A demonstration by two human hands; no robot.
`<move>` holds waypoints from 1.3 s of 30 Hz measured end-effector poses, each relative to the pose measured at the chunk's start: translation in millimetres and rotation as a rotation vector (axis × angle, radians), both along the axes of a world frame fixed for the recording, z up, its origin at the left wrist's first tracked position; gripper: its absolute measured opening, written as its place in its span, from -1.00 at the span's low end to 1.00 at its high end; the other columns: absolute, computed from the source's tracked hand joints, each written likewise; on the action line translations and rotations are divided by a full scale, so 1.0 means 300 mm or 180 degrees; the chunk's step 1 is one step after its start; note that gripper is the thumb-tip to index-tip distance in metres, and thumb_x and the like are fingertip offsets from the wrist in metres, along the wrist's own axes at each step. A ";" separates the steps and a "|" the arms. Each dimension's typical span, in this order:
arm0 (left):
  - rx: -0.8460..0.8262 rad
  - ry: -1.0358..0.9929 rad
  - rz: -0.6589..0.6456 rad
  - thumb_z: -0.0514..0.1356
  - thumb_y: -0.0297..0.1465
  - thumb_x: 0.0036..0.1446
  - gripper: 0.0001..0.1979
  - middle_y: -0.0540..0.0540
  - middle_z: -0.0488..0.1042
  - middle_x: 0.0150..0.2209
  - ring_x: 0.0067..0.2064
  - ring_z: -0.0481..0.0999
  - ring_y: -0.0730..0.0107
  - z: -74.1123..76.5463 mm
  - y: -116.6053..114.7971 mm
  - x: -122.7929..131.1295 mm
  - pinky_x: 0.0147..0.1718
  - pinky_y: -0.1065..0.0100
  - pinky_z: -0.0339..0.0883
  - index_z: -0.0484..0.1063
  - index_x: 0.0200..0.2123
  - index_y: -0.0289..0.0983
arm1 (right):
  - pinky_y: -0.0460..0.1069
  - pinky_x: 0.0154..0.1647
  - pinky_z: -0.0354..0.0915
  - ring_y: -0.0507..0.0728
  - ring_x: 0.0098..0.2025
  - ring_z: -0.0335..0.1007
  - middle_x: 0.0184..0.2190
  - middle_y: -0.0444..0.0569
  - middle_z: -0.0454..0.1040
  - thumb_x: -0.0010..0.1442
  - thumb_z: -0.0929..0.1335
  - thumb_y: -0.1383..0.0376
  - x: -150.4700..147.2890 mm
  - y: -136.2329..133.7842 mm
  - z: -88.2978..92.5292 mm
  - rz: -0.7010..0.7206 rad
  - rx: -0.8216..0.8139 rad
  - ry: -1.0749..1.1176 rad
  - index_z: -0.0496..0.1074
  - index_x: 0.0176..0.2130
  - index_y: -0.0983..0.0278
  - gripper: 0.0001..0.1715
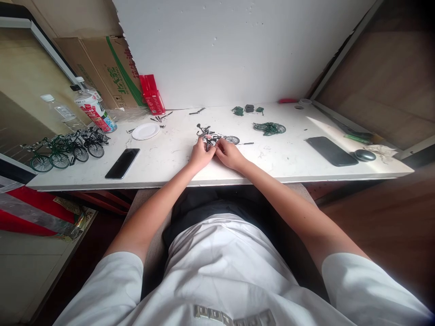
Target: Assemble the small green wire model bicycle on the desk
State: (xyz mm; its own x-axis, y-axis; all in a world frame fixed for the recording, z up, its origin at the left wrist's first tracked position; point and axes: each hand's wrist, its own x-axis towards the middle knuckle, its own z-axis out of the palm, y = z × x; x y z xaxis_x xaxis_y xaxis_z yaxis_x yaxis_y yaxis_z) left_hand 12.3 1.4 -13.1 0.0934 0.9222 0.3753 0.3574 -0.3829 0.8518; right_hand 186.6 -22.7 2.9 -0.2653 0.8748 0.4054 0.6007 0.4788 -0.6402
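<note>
A small black model bicycle (232,140) is held between my two hands near the middle of the table. Closed around its handlebar end is my left hand (201,153), fingers bent about the front wheel. My right hand (228,153) pinches at the lower middle of the frame, its fingertips meeting those of the left. What lies right between the fingertips is hidden. A thin dark screwdriver-like piece (248,143) lies just right of the bicycle. Farther right rests a heap of green bicycle parts (270,128).
Several finished model bicycles (59,159) stand at the left, by a black phone (123,163) and bottles (93,108). A white plate (146,131), a red box (152,95) and small green parts (238,110) sit farther back. At right lie a dark flat case (331,151) and a mouse (364,155).
</note>
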 end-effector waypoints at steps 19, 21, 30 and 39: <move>0.0018 0.0003 0.0009 0.37 -0.43 0.19 -0.56 0.05 0.47 -0.42 -0.41 0.46 0.35 -0.003 0.002 -0.004 -0.25 0.31 0.38 0.45 0.13 -0.18 | 0.19 -0.24 0.33 0.35 -0.32 0.48 -0.33 0.09 0.58 0.45 0.24 0.11 0.002 0.003 -0.004 0.0006 -0.0008 -0.0030 0.24 -0.19 0.14 -0.81; 0.0027 0.0047 0.0018 0.36 -0.43 0.21 -0.56 0.06 0.45 -0.44 -0.43 0.45 0.35 -0.005 0.003 -0.004 -0.28 0.31 0.37 0.44 0.14 -0.19 | 0.21 -0.23 0.34 0.36 -0.31 0.49 -0.33 0.09 0.58 0.45 0.25 0.10 0.001 0.003 -0.003 -0.0001 -0.0022 -0.0027 0.23 -0.19 0.14 -0.81; -0.0032 -0.0034 -0.0020 0.36 -0.46 0.20 -0.57 -0.01 0.58 -0.33 -0.28 0.63 0.27 -0.006 0.005 -0.002 -0.16 0.28 0.47 0.44 0.13 -0.18 | 0.22 -0.19 0.36 0.36 -0.29 0.48 -0.31 0.11 0.59 0.41 0.25 0.14 0.000 -0.002 -0.001 -0.0012 0.0008 0.0028 0.25 -0.20 0.14 -0.84; 0.0000 0.0133 0.0083 0.34 -0.47 0.21 -0.58 0.08 0.43 -0.46 -0.42 0.47 0.35 0.009 -0.006 0.000 -0.30 0.32 0.35 0.45 0.14 -0.20 | 0.21 -0.18 0.37 0.34 -0.29 0.47 -0.31 0.10 0.59 0.41 0.26 0.14 0.000 0.001 -0.007 0.0001 0.0054 0.0044 0.24 -0.21 0.14 -0.84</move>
State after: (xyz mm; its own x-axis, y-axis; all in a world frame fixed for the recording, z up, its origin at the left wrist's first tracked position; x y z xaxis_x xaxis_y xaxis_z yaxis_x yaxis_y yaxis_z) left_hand 12.3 -0.3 -10.5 0.0851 0.9245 0.3716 0.4026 -0.3730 0.8359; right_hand 186.6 -22.3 0.9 -0.2598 0.8677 0.4237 0.5918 0.4898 -0.6402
